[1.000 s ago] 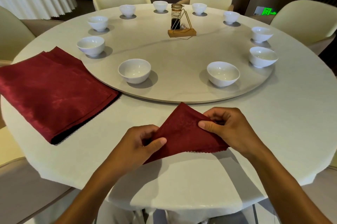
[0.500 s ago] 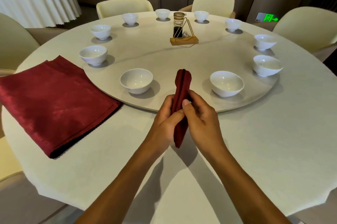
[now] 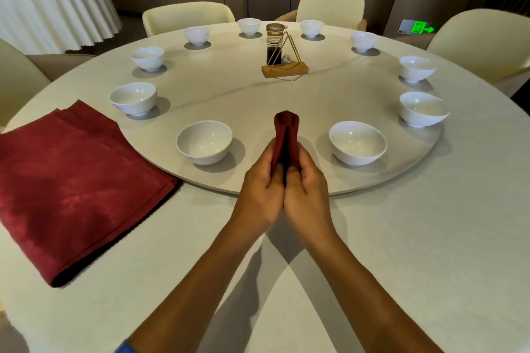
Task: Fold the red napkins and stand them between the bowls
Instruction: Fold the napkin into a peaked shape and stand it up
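Observation:
A folded red napkin point(image 3: 286, 134) stands upright on the near rim of the round turntable point(image 3: 315, 100), between two white bowls: one to the left point(image 3: 204, 141) and one to the right point(image 3: 357, 142). My left hand point(image 3: 262, 194) and my right hand point(image 3: 307, 194) are pressed side by side around the napkin's lower half, which they hide. A flat stack of red napkins point(image 3: 71, 186) lies on the table at the left. Several more white bowls ring the turntable's edge.
A dark sauce jar in a gold wire stand on a wooden base point(image 3: 282, 60) sits at the turntable's middle. Cream chairs point(image 3: 481, 39) surround the table. Another clothed table point(image 3: 54, 11) stands at the back left.
The napkin went from a flat triangle on the table to a narrow upright roll, carried forward onto the turntable rim between the two near bowls, both hands together around it.

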`<act>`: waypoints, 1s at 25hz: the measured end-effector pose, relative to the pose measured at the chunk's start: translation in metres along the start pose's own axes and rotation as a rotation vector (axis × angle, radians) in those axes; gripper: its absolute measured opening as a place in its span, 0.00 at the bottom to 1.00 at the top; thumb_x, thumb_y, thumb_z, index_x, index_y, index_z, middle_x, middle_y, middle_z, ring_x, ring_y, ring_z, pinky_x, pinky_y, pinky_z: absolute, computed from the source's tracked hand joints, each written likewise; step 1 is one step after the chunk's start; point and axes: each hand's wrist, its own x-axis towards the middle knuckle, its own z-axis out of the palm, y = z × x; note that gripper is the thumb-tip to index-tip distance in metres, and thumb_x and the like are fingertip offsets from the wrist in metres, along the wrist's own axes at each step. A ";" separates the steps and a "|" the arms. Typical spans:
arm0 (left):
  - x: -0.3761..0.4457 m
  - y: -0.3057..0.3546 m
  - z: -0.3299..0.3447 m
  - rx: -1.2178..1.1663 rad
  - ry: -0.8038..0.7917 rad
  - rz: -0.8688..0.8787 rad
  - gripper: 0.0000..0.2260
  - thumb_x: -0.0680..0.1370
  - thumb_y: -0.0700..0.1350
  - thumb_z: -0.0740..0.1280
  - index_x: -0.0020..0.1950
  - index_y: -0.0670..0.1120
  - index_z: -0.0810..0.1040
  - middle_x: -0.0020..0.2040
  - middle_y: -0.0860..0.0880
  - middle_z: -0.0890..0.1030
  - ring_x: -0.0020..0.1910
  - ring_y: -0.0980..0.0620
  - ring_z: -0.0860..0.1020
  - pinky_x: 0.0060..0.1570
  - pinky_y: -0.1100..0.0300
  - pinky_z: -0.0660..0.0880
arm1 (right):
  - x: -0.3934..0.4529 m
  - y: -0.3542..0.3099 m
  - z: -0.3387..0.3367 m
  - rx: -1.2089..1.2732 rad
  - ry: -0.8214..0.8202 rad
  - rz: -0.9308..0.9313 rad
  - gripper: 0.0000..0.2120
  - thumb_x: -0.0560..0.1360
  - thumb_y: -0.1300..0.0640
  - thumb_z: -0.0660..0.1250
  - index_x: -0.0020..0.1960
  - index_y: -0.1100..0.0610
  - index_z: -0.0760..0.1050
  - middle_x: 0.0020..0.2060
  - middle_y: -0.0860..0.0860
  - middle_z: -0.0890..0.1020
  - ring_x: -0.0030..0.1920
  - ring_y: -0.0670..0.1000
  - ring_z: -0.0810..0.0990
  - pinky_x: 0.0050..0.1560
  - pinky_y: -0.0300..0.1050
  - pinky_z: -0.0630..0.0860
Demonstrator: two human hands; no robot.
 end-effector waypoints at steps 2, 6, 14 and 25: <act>0.026 -0.003 -0.003 0.044 0.009 -0.009 0.20 0.85 0.40 0.56 0.76 0.54 0.66 0.68 0.56 0.76 0.67 0.61 0.73 0.67 0.66 0.68 | 0.024 0.001 0.002 -0.018 0.023 -0.012 0.21 0.84 0.61 0.53 0.74 0.47 0.67 0.63 0.44 0.78 0.60 0.40 0.76 0.62 0.31 0.72; 0.047 -0.031 -0.009 0.236 -0.014 -0.191 0.17 0.81 0.41 0.61 0.70 0.50 0.71 0.58 0.50 0.81 0.58 0.50 0.79 0.60 0.55 0.76 | 0.049 0.019 -0.002 -0.173 0.004 0.107 0.25 0.82 0.63 0.55 0.77 0.48 0.61 0.69 0.47 0.73 0.64 0.45 0.73 0.63 0.34 0.67; 0.029 -0.053 -0.009 0.342 0.056 -0.192 0.21 0.83 0.38 0.57 0.76 0.47 0.65 0.65 0.49 0.77 0.64 0.50 0.75 0.67 0.57 0.71 | 0.029 0.041 0.010 -0.333 0.053 0.121 0.25 0.82 0.64 0.56 0.77 0.50 0.60 0.67 0.49 0.76 0.66 0.51 0.75 0.60 0.33 0.66; 0.033 -0.058 -0.002 0.430 0.006 -0.168 0.26 0.83 0.43 0.61 0.80 0.47 0.57 0.71 0.49 0.73 0.69 0.48 0.73 0.64 0.62 0.68 | 0.044 0.042 0.003 -0.707 0.082 0.126 0.26 0.82 0.58 0.59 0.79 0.55 0.56 0.67 0.54 0.75 0.65 0.57 0.76 0.67 0.51 0.72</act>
